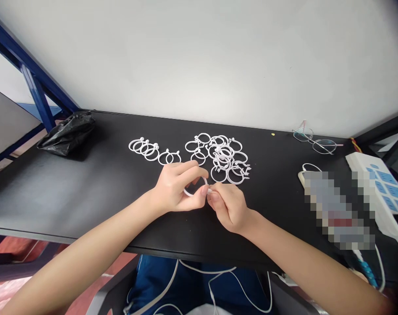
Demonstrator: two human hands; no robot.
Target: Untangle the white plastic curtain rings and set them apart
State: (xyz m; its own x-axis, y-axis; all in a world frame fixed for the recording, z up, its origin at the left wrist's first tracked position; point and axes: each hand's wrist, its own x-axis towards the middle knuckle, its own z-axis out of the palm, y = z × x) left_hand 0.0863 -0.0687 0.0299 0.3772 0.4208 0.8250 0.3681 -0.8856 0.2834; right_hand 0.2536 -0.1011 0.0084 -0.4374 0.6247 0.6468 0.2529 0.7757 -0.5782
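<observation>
Soft light brightens the wall (199, 74) and leaves glare on the desk (57, 201).

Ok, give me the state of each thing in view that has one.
Left hand: curled, gripping the white ring
Right hand: curled, pinching the ring's near edge
White ring: held in both hands; fastening hidden
Ring row: loose, some overlapping
Ring heap: jumbled together
Black plastic bag: crumpled
Glasses: set down, unworn
Power strip: on or off can't be told
Pixelated item: lying down, details hidden
</observation>
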